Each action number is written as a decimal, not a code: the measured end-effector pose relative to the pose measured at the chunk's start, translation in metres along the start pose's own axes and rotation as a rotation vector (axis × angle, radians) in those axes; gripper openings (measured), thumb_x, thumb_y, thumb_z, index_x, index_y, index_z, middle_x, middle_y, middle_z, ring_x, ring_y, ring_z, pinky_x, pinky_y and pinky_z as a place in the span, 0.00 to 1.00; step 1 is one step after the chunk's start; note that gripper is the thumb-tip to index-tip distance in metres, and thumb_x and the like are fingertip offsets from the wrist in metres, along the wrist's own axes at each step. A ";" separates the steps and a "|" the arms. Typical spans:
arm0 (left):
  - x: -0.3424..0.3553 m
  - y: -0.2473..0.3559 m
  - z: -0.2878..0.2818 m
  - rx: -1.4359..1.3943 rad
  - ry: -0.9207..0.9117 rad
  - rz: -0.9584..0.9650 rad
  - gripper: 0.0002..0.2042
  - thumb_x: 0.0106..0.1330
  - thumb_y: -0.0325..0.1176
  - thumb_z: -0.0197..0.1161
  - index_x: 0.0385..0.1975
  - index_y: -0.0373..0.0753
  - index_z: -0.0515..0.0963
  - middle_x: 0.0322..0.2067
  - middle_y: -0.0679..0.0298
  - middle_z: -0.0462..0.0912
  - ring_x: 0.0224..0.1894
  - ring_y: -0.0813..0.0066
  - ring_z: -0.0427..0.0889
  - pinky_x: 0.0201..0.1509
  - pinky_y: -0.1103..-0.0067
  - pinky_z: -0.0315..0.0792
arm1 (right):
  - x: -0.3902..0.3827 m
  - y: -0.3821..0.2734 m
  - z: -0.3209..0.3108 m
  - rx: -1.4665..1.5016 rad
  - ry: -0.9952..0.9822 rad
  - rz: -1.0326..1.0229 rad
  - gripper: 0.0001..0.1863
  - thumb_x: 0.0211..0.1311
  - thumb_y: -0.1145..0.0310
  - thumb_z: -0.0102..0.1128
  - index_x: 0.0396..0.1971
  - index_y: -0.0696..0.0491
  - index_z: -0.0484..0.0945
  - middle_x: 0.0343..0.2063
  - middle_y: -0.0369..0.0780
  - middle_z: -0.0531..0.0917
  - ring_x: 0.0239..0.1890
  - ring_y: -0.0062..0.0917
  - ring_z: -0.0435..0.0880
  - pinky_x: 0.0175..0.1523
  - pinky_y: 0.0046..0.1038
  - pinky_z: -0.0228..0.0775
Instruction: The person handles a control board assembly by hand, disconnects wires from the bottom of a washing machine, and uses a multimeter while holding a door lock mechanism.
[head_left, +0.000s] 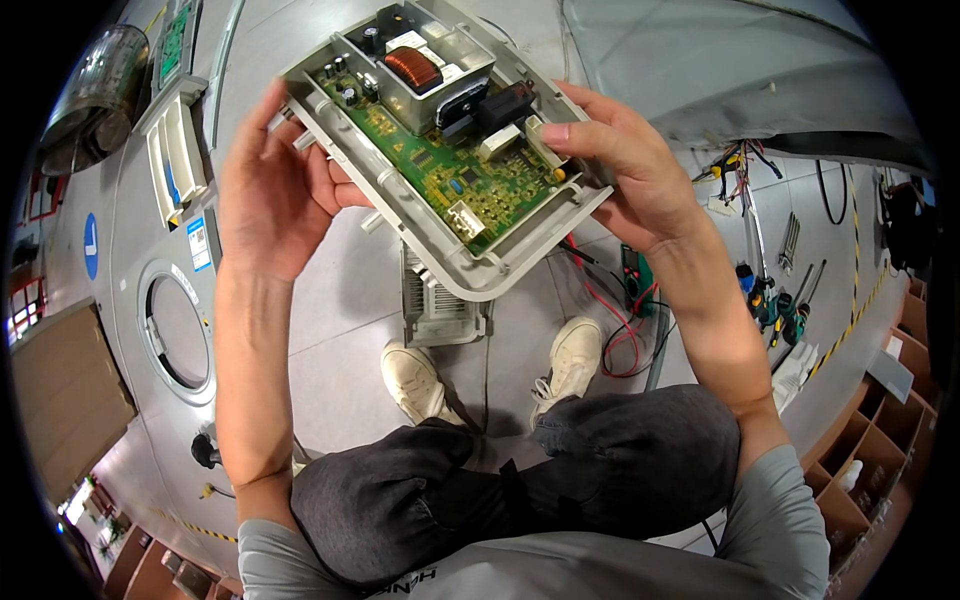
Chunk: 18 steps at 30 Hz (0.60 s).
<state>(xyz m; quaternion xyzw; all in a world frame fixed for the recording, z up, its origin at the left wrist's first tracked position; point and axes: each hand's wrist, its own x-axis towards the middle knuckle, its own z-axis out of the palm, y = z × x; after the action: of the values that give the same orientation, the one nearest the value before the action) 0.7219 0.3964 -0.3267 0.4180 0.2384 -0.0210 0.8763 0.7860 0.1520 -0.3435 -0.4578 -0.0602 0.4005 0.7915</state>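
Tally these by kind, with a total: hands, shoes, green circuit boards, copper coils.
Hands: 2 (left hand, right hand)
Shoes: 2 (left shoe, right shoe)
Green boards: 2 (board between the hands, upper-left board)
Copper coil: 1
Total: 7

Hands [635, 170] hold grey housing [480, 280]; green circuit board [405, 150] inside; screwdrivers [796, 324] on tiled floor [335, 345] at right
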 end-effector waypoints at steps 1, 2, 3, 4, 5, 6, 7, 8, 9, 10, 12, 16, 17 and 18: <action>0.010 0.005 -0.021 -0.098 -0.187 -0.086 0.31 0.68 0.54 0.43 0.41 0.23 0.75 0.37 0.49 0.82 0.32 0.56 0.84 0.33 0.61 0.82 | -0.001 -0.002 -0.001 0.016 0.001 0.018 0.24 0.56 0.70 0.60 0.53 0.61 0.70 0.39 0.37 0.82 0.39 0.17 0.81 0.47 0.19 0.72; 0.011 0.005 -0.023 -0.152 -0.220 -0.101 0.31 0.69 0.54 0.42 0.42 0.25 0.75 0.39 0.49 0.82 0.35 0.58 0.84 0.37 0.62 0.81 | -0.001 -0.001 -0.003 0.011 -0.001 0.023 0.24 0.56 0.71 0.60 0.53 0.61 0.71 0.38 0.37 0.82 0.39 0.17 0.81 0.47 0.19 0.72; 0.013 0.005 -0.025 -0.141 -0.197 -0.085 0.30 0.69 0.54 0.43 0.42 0.27 0.76 0.39 0.50 0.82 0.36 0.58 0.84 0.39 0.63 0.81 | -0.001 0.001 -0.005 0.005 -0.003 0.029 0.24 0.55 0.71 0.60 0.52 0.61 0.71 0.38 0.38 0.82 0.39 0.17 0.81 0.47 0.19 0.72; 0.015 0.003 -0.029 -0.130 -0.174 -0.069 0.29 0.68 0.54 0.44 0.42 0.28 0.76 0.39 0.51 0.82 0.37 0.59 0.84 0.41 0.63 0.81 | -0.001 0.001 -0.006 -0.001 -0.005 0.035 0.24 0.55 0.72 0.60 0.52 0.62 0.71 0.38 0.38 0.82 0.39 0.17 0.81 0.47 0.19 0.71; 0.020 0.003 -0.035 -0.117 -0.065 -0.068 0.27 0.67 0.54 0.47 0.44 0.31 0.76 0.39 0.51 0.82 0.39 0.62 0.84 0.44 0.66 0.80 | -0.001 0.001 -0.006 -0.034 -0.033 0.035 0.26 0.54 0.72 0.60 0.54 0.63 0.69 0.40 0.39 0.81 0.40 0.19 0.81 0.48 0.19 0.72; 0.020 0.003 -0.037 -0.065 -0.043 -0.071 0.28 0.66 0.54 0.50 0.44 0.30 0.76 0.40 0.51 0.82 0.39 0.62 0.84 0.44 0.66 0.80 | -0.001 0.001 -0.006 -0.067 -0.062 0.034 0.28 0.53 0.72 0.60 0.55 0.65 0.67 0.42 0.41 0.81 0.42 0.20 0.81 0.48 0.20 0.73; 0.024 0.001 -0.042 -0.119 -0.135 -0.117 0.29 0.66 0.55 0.50 0.45 0.29 0.76 0.40 0.50 0.82 0.39 0.61 0.84 0.44 0.67 0.80 | -0.001 0.000 -0.005 -0.100 -0.091 0.034 0.30 0.53 0.72 0.60 0.57 0.66 0.65 0.44 0.43 0.80 0.43 0.21 0.81 0.49 0.20 0.74; 0.028 -0.001 -0.051 -0.175 -0.225 -0.165 0.30 0.65 0.55 0.50 0.45 0.28 0.75 0.40 0.50 0.82 0.39 0.61 0.84 0.44 0.67 0.81 | -0.001 -0.001 -0.003 -0.165 -0.102 0.040 0.31 0.52 0.71 0.61 0.56 0.66 0.65 0.44 0.43 0.80 0.44 0.21 0.81 0.50 0.20 0.73; 0.029 -0.002 -0.059 -0.150 -0.298 -0.192 0.32 0.66 0.56 0.49 0.47 0.26 0.74 0.39 0.49 0.82 0.39 0.60 0.84 0.43 0.68 0.81 | -0.002 -0.004 0.000 -0.229 -0.115 0.046 0.31 0.51 0.71 0.62 0.56 0.66 0.66 0.44 0.43 0.80 0.44 0.21 0.81 0.50 0.20 0.72; 0.029 -0.002 -0.065 -0.122 -0.280 -0.232 0.32 0.66 0.55 0.48 0.50 0.24 0.72 0.41 0.47 0.81 0.40 0.61 0.84 0.44 0.70 0.81 | -0.002 -0.006 0.003 -0.293 -0.130 0.052 0.32 0.50 0.70 0.63 0.56 0.66 0.66 0.44 0.43 0.80 0.44 0.21 0.80 0.51 0.20 0.72; 0.025 -0.008 -0.067 -0.064 -0.304 -0.233 0.33 0.66 0.54 0.49 0.52 0.24 0.69 0.44 0.47 0.80 0.43 0.61 0.83 0.44 0.70 0.81 | -0.003 -0.007 0.004 -0.375 -0.146 0.083 0.33 0.47 0.69 0.65 0.55 0.66 0.68 0.46 0.43 0.80 0.45 0.22 0.80 0.52 0.20 0.69; 0.024 -0.015 -0.092 0.020 -0.488 -0.211 0.32 0.56 0.41 0.66 0.56 0.25 0.65 0.47 0.49 0.78 0.48 0.62 0.81 0.52 0.74 0.76 | -0.001 0.000 -0.002 -0.427 -0.213 0.120 0.31 0.48 0.68 0.63 0.54 0.65 0.70 0.43 0.43 0.81 0.43 0.22 0.79 0.50 0.21 0.69; 0.019 -0.011 -0.077 0.120 -0.518 -0.248 0.37 0.50 0.39 0.70 0.57 0.25 0.63 0.48 0.51 0.77 0.49 0.65 0.79 0.53 0.75 0.75 | 0.001 0.001 -0.004 -0.412 -0.225 0.132 0.29 0.49 0.68 0.62 0.52 0.65 0.72 0.40 0.41 0.81 0.41 0.20 0.79 0.49 0.20 0.69; 0.020 -0.010 -0.080 0.234 -0.548 -0.246 0.38 0.50 0.39 0.70 0.58 0.25 0.62 0.49 0.53 0.77 0.49 0.68 0.79 0.54 0.77 0.73 | 0.002 0.002 -0.005 -0.398 -0.237 0.143 0.27 0.49 0.68 0.61 0.50 0.66 0.73 0.37 0.40 0.82 0.39 0.18 0.79 0.47 0.20 0.69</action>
<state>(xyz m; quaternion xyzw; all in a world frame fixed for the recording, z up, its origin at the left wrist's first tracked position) 0.7048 0.4525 -0.3853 0.4628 0.0384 -0.2657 0.8448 0.7880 0.1506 -0.3485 -0.5574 -0.1981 0.4866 0.6428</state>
